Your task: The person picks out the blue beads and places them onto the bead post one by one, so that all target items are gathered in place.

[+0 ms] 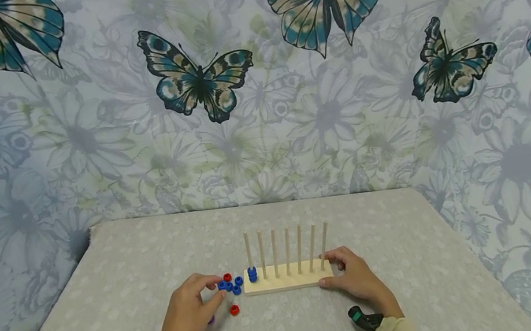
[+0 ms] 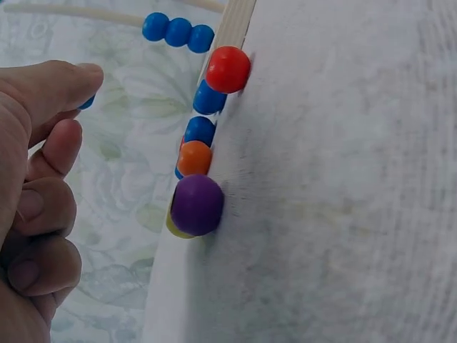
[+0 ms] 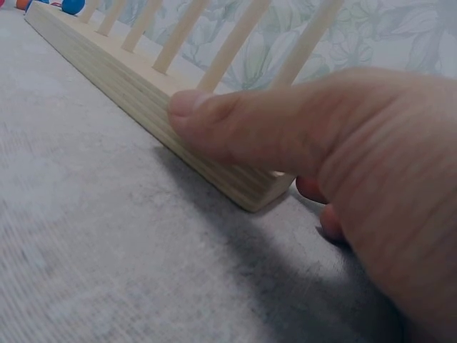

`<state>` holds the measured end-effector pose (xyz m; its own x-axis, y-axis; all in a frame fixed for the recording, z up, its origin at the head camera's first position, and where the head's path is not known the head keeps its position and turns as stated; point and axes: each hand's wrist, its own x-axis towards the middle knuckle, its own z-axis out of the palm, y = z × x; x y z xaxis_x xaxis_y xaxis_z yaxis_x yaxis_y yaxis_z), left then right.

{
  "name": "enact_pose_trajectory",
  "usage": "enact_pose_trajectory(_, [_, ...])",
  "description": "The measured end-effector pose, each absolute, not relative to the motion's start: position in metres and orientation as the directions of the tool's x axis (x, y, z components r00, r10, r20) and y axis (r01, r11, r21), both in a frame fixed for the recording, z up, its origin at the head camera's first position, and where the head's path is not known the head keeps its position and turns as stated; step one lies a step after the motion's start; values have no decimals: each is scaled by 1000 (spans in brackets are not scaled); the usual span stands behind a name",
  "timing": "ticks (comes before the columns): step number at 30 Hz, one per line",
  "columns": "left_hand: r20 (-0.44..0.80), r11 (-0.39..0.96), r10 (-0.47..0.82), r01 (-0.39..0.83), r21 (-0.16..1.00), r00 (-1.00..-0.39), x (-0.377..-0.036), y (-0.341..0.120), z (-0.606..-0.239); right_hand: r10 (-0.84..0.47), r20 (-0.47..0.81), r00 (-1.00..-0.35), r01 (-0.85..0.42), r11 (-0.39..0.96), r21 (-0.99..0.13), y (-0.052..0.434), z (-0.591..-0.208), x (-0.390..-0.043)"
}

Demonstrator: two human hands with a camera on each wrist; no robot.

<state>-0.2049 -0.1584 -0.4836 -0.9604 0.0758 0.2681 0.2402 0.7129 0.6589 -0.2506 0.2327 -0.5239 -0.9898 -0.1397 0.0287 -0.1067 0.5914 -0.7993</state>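
A wooden base [image 1: 287, 283] with a row of upright pegs stands on the table, and three blue beads [image 2: 178, 32] are threaded on its leftmost peg. My left hand [image 1: 188, 310] is left of the base, pinching a blue bead [image 2: 87, 103] between thumb and finger; most of that bead is hidden. Loose beads lie beneath and beside this hand: a red bead [image 2: 228, 69], an orange bead [image 2: 194, 158], a purple bead [image 2: 198, 204] and several blue ones. My right hand [image 1: 361, 279] grips the base's right end, its thumb against the front side.
A pale patterned cloth covers the table [image 1: 418, 257]. Behind it rises a wall [image 1: 262, 148] with butterfly and flower prints. A second red bead [image 1: 227, 277] lies behind the loose blue beads. Part of a yellow bead [image 2: 177, 227] shows behind the purple one.
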Motion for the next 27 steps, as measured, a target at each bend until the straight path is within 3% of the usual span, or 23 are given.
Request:
enact_pose_trajectory(22, [334,755,54,257,603,-941,-209,-158,-455,-133,18,-991,-95,596,-798,232,-524,-251])
enact_pose_trajectory(27, [419,742,72,330,583,-905,-217,-155,-450,-142,31,-989,-110,597,-795,234,-526,-252])
